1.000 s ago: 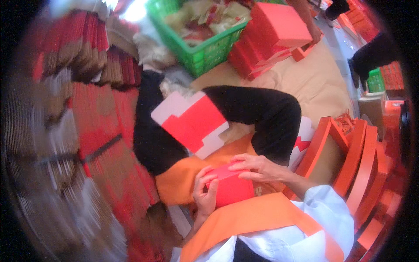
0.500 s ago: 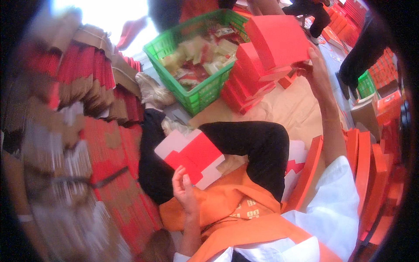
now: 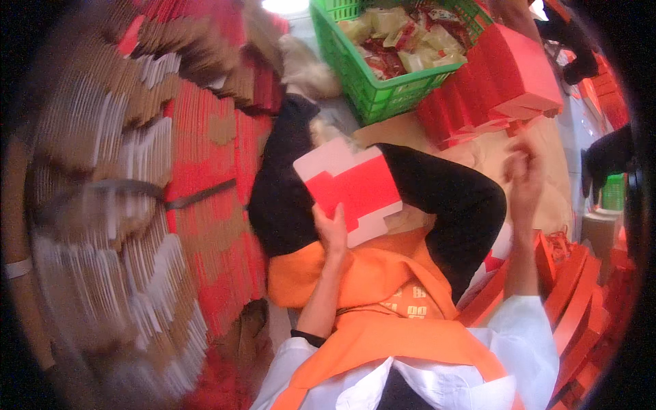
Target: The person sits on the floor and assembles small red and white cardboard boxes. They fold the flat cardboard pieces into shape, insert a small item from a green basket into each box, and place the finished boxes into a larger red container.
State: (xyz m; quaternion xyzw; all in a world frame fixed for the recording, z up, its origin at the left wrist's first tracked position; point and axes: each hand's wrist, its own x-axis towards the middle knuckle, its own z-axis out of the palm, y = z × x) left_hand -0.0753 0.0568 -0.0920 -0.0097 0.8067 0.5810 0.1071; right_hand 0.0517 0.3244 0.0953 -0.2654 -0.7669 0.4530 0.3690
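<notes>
A flat red and white carton blank (image 3: 365, 191) lies over my lap, its pale flaps spread. My left hand (image 3: 333, 231) grips its near left edge, thumb on the upper face. To the right, my right hand (image 3: 523, 171) is in the air, smeared by motion, with nothing visible in it. Just beyond it, several red boxes (image 3: 509, 65) stand pressed together in a row, apart from the hand.
A green crate (image 3: 403, 89) of wrapped packets (image 3: 410, 41) stands ahead, beside brown paper (image 3: 410, 130). Bundled flat cartons (image 3: 205, 157) are piled at my left. Orange-red box pieces (image 3: 574, 287) lean at my right. Another person's dark-clothed leg (image 3: 608, 157) shows at far right.
My right hand has come away from the red box and drawn back toward me. My left hand has closed on the carton blank. The view has swung left.
</notes>
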